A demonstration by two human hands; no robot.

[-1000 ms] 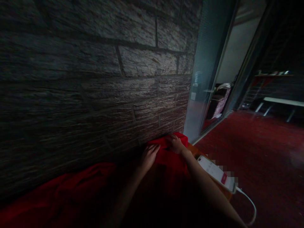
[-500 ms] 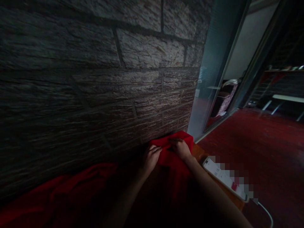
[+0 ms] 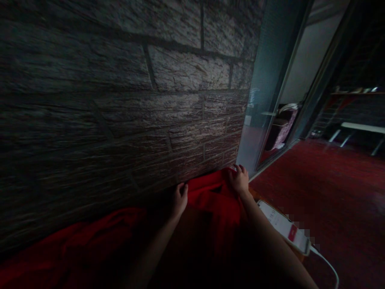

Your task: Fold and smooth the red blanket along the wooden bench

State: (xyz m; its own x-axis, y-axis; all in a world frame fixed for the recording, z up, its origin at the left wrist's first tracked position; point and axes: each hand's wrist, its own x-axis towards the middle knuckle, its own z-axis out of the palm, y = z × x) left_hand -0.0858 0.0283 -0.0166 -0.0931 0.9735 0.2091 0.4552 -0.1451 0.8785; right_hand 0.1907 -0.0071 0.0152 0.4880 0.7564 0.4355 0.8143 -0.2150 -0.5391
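A red cloth (image 3: 213,192) lies bunched on a table against a stone-brick wall (image 3: 120,100). My left hand (image 3: 179,198) is closed on the cloth's left edge, close to the wall. My right hand (image 3: 240,180) grips the cloth's far right corner, fingers curled over it, near the wall's end. The cloth is stretched between the two hands. More red cloth (image 3: 75,245) spreads in the dark at the lower left.
A white phone (image 3: 285,230) with a lit screen lies on the wooden table edge (image 3: 255,196) right of my right forearm, with a white cable (image 3: 327,267) plugged in. Red carpet (image 3: 331,188) covers the floor to the right. A glass partition (image 3: 264,100) stands beyond the wall.
My hands have moved apart along the cloth: the left slid left to the edge, the right reached farther to the far corner. Both went from resting on the cloth to gripping it.
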